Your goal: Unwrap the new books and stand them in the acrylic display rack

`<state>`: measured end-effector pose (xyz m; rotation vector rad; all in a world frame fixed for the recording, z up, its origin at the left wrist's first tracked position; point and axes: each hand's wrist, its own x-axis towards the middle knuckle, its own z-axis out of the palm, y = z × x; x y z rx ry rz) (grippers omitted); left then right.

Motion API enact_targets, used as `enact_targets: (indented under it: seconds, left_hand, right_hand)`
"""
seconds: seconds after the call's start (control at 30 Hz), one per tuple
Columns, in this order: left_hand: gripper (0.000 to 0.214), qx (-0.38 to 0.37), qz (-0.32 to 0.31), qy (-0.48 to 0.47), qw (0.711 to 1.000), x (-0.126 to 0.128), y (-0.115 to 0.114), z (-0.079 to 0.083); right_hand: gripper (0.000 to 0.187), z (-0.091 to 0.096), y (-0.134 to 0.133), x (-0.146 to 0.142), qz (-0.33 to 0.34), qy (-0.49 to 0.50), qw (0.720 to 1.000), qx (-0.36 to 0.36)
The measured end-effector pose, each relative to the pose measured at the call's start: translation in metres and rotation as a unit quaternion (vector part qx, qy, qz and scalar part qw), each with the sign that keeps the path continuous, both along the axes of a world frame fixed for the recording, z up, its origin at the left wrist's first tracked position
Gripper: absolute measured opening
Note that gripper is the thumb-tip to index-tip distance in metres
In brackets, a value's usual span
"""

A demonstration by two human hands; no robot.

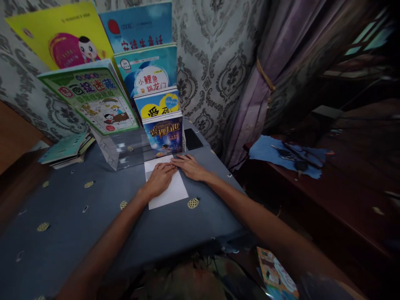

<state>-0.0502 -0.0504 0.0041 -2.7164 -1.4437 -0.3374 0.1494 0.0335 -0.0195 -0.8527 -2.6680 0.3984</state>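
A white sheet of paper lies on the blue-grey tablecloth in front of the books. A faint line, perhaps a crease, crosses its upper left part. My left hand rests palm down on the sheet, its fingers laid out towards the upper right. At the paper's right edge, my right hand lies flat with fingers stretched to the left. The fingertips of both hands meet or nearly meet near the top of the sheet. What is under the palms is hidden.
Just behind the paper stands a clear stepped book rack with several picture books. A dark phone-like slab lies right of it. Stacked books sit at left. A blue cloth with tools lies on a dark red surface at right.
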Motion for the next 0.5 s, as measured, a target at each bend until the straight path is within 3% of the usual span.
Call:
enact_targets:
  seconds: [0.2, 0.5]
  left_hand:
    - [0.043, -0.038, 0.005, -0.035, 0.999, -0.004, -0.008, -0.003]
    - [0.047, -0.051, 0.029, -0.018, 0.998, -0.004, -0.011, -0.003]
  right_hand:
    - [0.053, 0.002, -0.005, 0.008, -0.006, 0.034, 0.999, -0.013]
    - [0.061, 0.002, -0.006, 0.01, 0.004, 0.018, 1.0, -0.008]
